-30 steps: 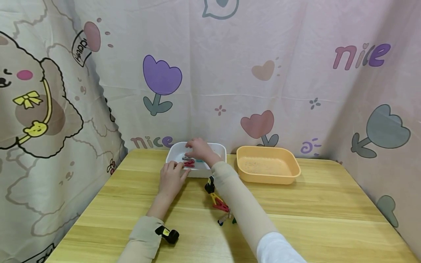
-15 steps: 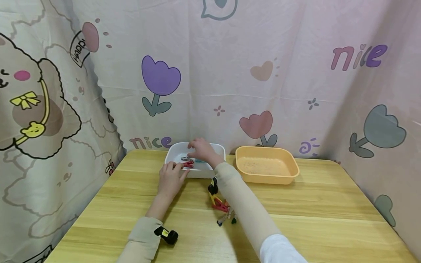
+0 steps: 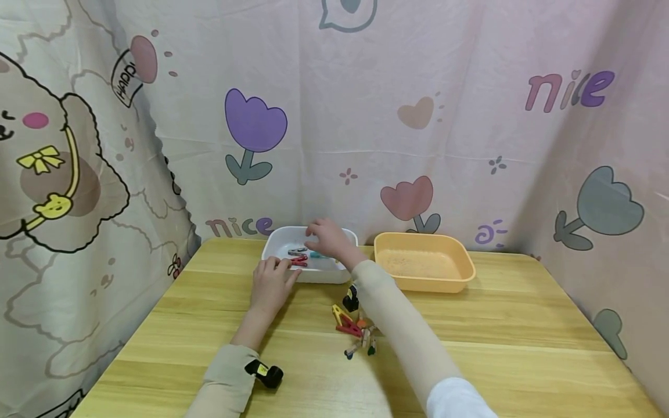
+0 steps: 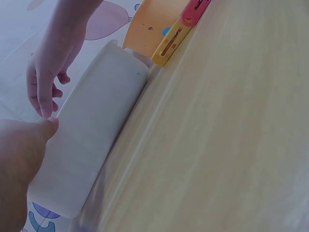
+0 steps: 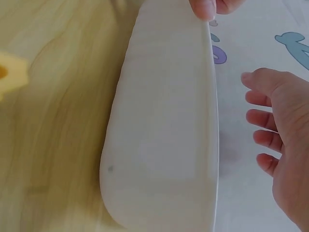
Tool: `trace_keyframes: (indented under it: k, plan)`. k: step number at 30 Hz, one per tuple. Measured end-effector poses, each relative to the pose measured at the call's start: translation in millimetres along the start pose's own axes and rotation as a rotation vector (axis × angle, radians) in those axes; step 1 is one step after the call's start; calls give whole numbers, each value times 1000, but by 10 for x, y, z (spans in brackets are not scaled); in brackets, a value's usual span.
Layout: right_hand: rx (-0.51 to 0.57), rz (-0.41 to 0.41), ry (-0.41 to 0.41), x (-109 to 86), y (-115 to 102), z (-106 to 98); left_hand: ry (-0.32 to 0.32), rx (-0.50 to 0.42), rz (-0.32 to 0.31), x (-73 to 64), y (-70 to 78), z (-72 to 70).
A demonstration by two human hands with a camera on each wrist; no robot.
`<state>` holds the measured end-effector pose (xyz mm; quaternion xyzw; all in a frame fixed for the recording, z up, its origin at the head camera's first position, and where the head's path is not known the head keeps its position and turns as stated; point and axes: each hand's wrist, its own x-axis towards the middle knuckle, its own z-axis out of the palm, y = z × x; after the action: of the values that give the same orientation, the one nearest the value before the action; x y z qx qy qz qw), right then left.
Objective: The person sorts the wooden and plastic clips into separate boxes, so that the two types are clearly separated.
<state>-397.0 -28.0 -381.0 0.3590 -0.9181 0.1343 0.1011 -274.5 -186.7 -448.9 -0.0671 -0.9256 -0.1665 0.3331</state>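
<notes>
The left hand (image 3: 270,283) has its grip on the white tub (image 3: 324,277), pinching the near rim close to the left corner, thumb outside and fingers over the edge. The right hand (image 3: 330,238) hangs over the tub's right half, its grip loose, fingers a little bent and apart, nothing seen between them.

The tub stands on the counter (image 3: 496,348) near its far edge, long axis running left to right. Inside, red clips (image 3: 298,262) lie just beyond the left fingertips, lengthwise left to right; a grey clip (image 3: 298,251) lies behind them, pointing much the same way. A teal piece (image 3: 316,255) is beside them, below the right hand, partly hidden.

To the right, just apart, sits a yellow bin (image 3: 425,284) with tiny specks on its bottom.

Nearer the person, a yellow clip (image 3: 341,314) slants toward the tub and touches a red clip (image 3: 349,327); an orange piece (image 3: 362,323) and wooden clips (image 3: 353,349) cluster next to these.

Compared with half a second ago, the right hand has shifted rightward, uncovering more of the teal piece and the yellow clip. The left hand has stayed put.
</notes>
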Motion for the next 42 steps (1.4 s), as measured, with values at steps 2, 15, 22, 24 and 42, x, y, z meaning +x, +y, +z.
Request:
trace_keyframes:
  k: [2, 15, 22, 24, 42]
  plan:
    - [-12, -8, 4, -20, 4, -5, -3, 4, -2, -4, -5, 7]
    - [-95, -91, 43, -268, 36, -145, -14, 13, -10, 3, -22, 28]
    - [-102, -111, 79, -451, 93, -167, -15, 6, -14, -1, -20, 29]
    - [-86, -131, 95, -500, 100, -185, -6, 4, -11, -3, -19, 26]
    - [-90, -158, 115, -928, 274, -321, 3, 36, -6, 4, -25, 46]
